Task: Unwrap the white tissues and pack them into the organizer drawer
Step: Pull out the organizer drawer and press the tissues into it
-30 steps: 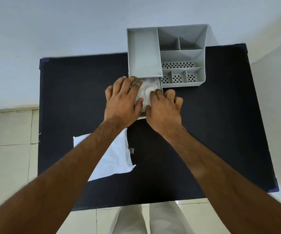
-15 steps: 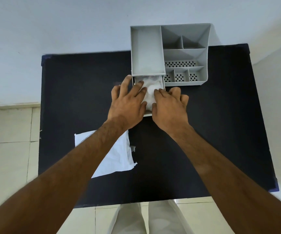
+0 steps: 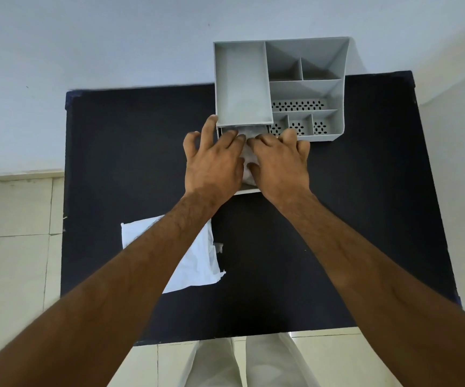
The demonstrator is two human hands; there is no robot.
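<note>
White tissues [image 3: 247, 160] sit in the pulled-out drawer [image 3: 246, 191] at the front left of the grey organizer [image 3: 280, 88], mostly hidden by hands. Left hand [image 3: 214, 163] and right hand [image 3: 280, 163] press down on tissues, fingers bent and splayed, palms down, not gripping. Empty white wrapper [image 3: 195, 263] lies on black table [image 3: 365, 191], under left forearm.

Black table [image 3: 130, 163] against a plain pale wall [image 3: 100, 37] — cream tiled floor [image 3: 10, 261] (thin grout lines) below
</note>
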